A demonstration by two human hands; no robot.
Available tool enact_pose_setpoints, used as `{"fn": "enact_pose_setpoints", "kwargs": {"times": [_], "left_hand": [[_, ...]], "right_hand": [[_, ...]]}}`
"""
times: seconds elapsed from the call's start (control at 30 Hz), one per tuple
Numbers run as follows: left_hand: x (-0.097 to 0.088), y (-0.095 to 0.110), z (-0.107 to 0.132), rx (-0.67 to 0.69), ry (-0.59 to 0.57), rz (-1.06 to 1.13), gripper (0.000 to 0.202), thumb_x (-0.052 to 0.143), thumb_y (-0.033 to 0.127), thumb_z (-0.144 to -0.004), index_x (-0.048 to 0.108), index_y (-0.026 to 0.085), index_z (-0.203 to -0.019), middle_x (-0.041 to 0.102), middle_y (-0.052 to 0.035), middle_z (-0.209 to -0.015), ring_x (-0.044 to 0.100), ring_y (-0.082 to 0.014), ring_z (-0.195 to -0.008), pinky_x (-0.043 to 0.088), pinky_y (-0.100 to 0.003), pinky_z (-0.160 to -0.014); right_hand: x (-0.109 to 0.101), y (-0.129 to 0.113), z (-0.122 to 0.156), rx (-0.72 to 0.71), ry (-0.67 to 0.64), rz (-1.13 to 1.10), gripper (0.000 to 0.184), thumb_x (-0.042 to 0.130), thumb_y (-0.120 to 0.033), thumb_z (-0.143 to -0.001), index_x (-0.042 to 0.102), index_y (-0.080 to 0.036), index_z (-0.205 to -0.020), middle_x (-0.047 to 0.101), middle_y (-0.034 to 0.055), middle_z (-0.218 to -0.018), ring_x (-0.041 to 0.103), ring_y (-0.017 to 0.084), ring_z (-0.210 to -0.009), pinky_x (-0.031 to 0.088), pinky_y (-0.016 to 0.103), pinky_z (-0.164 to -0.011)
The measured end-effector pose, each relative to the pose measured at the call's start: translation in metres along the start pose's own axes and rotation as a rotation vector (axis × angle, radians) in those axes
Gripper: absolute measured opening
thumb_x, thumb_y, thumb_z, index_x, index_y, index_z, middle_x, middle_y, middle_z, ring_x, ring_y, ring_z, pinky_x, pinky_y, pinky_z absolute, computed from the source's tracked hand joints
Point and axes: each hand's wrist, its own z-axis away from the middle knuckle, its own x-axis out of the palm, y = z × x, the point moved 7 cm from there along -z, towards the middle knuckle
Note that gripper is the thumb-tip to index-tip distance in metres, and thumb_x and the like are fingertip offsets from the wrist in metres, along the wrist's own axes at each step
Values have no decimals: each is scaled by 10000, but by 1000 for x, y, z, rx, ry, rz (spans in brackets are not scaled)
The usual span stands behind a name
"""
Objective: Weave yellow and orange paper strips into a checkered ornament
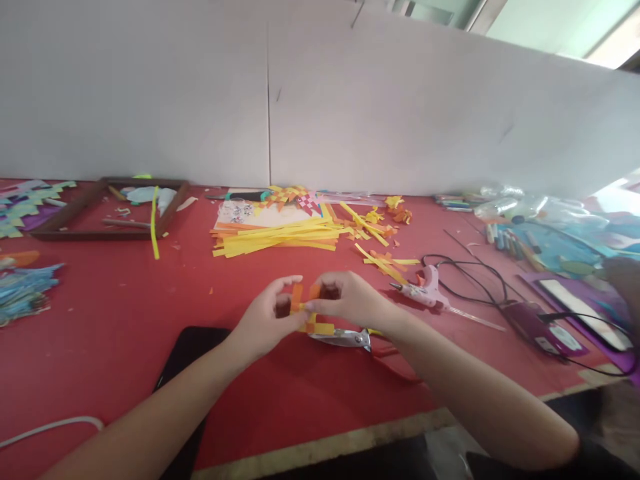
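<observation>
Between my two hands is a small piece of woven orange and yellow paper strips (320,328), held just above the red table. My left hand (267,313) pinches its left side, with the thumb in front and the fingers behind. From the right, my right hand (345,298) grips the upper part between thumb and curled fingers. Part of the weave is hidden by the fingers. Beneath and just right of it lie scissors (345,338) with metal blades, their handles partly behind my right forearm. A black flat device (187,357) lies under my left forearm.
Yellow and orange paper strips (280,239) are piled beyond my hands. A pink glue gun (425,290) with a black cord lies to the right, near a purple power box (537,327). A brown wooden frame (65,235) sits far left. A person's hand (623,283) shows at the right edge.
</observation>
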Motion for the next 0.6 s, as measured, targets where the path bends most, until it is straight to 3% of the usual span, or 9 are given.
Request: {"fn": "enact_pose_setpoints", "kwargs": {"times": [0.1,0.23,0.3,0.37,0.43,0.53,0.6], "left_hand": [[-1,-1,-1,6,11,-12,613,803,269,-718,553,158,-1267,733,-49,-889,700,-224,-869,510,-332,-785],[-4,2,-2,32,42,-7,510,756,296,-769,572,183,-1231,725,-55,-957,687,-220,-922,502,-345,-839],[-2,3,-2,40,30,-1,408,737,270,-768,623,178,-1149,730,-69,-1011,684,-230,-977,502,-345,-864],[-1,3,-2,42,26,0,301,718,253,-773,664,169,-1057,731,-77,-1043,681,-234,-1001,500,-339,-875],[-3,2,-2,38,56,-1,313,712,257,-793,655,173,-1089,724,-72,-1049,686,-228,-986,504,-338,-866],[-5,0,-2,20,111,20,495,733,277,-811,552,200,-1265,709,-52,-1029,709,-216,-901,533,-338,-806],[-5,2,-1,13,118,46,472,749,276,-809,573,202,-1240,709,-53,-1040,715,-201,-872,550,-318,-781]], "right_hand": [[2,6,0,14,40,-79,349,778,-477,-737,588,-185,-721,577,-41,-656,516,93,-594,402,234,-549],[3,12,0,39,102,-254,419,787,-429,-721,571,-197,-996,673,-3,-799,634,139,-708,509,282,-660],[0,13,3,17,130,-236,486,775,-388,-726,530,-207,-1106,696,17,-876,663,160,-766,534,310,-706],[-11,10,10,-40,181,-91,428,738,-370,-762,534,-213,-1104,700,43,-960,672,174,-835,540,328,-754],[-27,6,23,-94,199,143,245,670,-360,-833,564,-215,-999,693,40,-935,665,176,-841,529,334,-785],[-38,10,43,-101,-24,497,100,626,-311,-873,599,-215,-857,678,16,-838,627,161,-751,482,307,-714],[-43,16,57,-118,-135,610,63,600,-276,-885,610,-215,-870,673,23,-885,620,169,-797,472,307,-738]]}}
